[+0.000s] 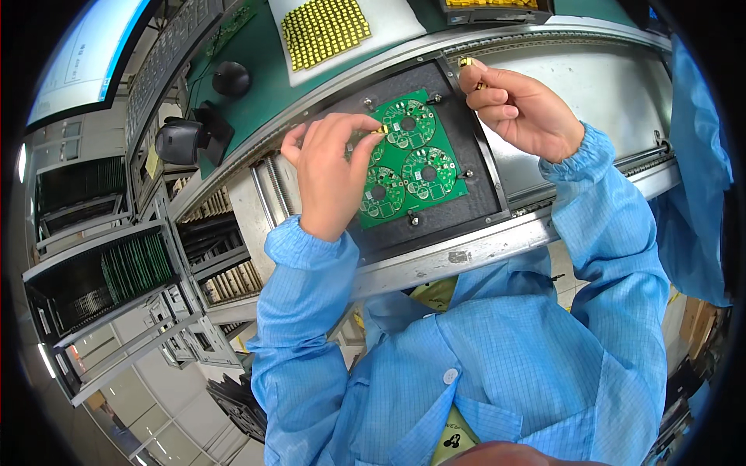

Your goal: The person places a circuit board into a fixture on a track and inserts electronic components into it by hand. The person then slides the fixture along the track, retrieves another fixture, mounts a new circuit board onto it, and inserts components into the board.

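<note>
A green circuit board [443,203] with several round sections lies in a black frame [483,203], held by small pegs at its edges. My left hand [326,167] reaches over the board's left part. Its thumb and forefinger pinch a small yellow component [382,129], right at the board's upper-left section; whether it touches the board I cannot tell. To the right of the frame, my right hand [532,113] is raised with fingers curled. One yellow-and-black component [465,62] shows at its fingertips, and part of another [481,86] peeks out below.
Rows of yellow components [326,33] stand on a white foam sheet [400,19] beyond the rail. A dark box [497,13] of yellow parts is at the far edge. A mouse [231,78], a scanner-like black device [179,140] and a monitor [81,54] are at left. Metal rails [458,255] border the frame.
</note>
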Demonstrator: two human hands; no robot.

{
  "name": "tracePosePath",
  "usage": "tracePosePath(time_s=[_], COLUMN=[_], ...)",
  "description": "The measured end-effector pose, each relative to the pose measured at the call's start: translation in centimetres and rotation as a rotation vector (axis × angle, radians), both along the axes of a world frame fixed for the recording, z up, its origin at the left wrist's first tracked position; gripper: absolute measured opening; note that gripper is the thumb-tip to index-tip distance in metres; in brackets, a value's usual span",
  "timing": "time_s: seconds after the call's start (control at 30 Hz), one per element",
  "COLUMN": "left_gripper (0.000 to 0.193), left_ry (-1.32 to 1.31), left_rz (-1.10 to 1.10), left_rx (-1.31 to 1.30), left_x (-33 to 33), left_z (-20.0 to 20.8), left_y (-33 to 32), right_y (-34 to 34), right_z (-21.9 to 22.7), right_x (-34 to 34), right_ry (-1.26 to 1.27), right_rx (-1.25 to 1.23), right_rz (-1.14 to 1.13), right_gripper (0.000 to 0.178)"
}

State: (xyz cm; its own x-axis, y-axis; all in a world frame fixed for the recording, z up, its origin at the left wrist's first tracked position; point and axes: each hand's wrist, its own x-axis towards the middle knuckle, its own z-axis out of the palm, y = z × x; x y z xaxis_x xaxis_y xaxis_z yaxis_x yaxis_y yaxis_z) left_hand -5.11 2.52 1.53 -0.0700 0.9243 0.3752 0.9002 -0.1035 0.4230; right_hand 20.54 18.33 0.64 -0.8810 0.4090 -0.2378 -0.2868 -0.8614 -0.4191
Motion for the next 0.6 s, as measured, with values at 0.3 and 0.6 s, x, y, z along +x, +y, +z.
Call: tracePosePath(time_s=[0.3,0.6], left_gripper=[0.008,0.009], left_ry=[-0.015,0.316], left_rz=[0.008,0.021], left_rx=[-0.022,0.173], left_x=[0.4,0.3], left_z=[0.4,-0.3], left_y=[0.1,1.0], right_y=[0.4,-1.1], right_z=[-1.4,-0.1], right_x=[0.3,-0.4], right_ry=[0.248,-0.236], right_rx=[-0.143,0.345], right_rz=[0.098,-0.113], right_gripper=[0.021,0.028])
